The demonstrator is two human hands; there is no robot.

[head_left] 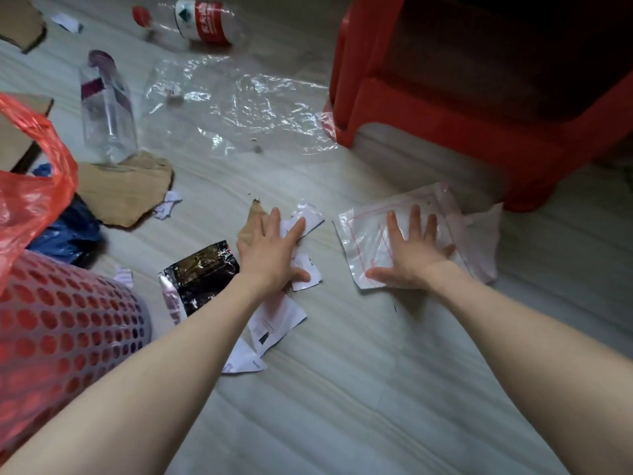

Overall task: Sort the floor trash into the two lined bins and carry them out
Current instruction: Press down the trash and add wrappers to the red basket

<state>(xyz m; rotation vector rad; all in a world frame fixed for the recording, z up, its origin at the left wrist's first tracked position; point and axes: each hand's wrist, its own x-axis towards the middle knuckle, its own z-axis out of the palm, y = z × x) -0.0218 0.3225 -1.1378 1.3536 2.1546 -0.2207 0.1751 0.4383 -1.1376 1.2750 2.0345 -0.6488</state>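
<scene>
Clear zip bags (373, 231) lie flat on the floor (342, 406), directly under the right hand (409, 255); fingers are spread straight and pressed on top, nothing is gripped. Torn paper scraps (305, 265) are pinned the same way by the left hand (270, 250), flat and open, no pinch seen. More paper pieces (274, 320) trail back under the left forearm. Each pile is thus already beneath its own hand; the bags' long side runs roughly away from the person.

The perforated bin (68, 337) with red liner (30, 186) is seen at the left, nearer the left hand; a second bin cannot be made out. A black foil pouch (202, 275) lies just beside the left wrist, between hand and bin. Further out: cardboard piece (126, 190), two clear bottles (108, 108) (195, 22), crumpled clear film (239, 104). A red stool (479, 132) stands close behind the bags. Most trash is judged still unsorted.
</scene>
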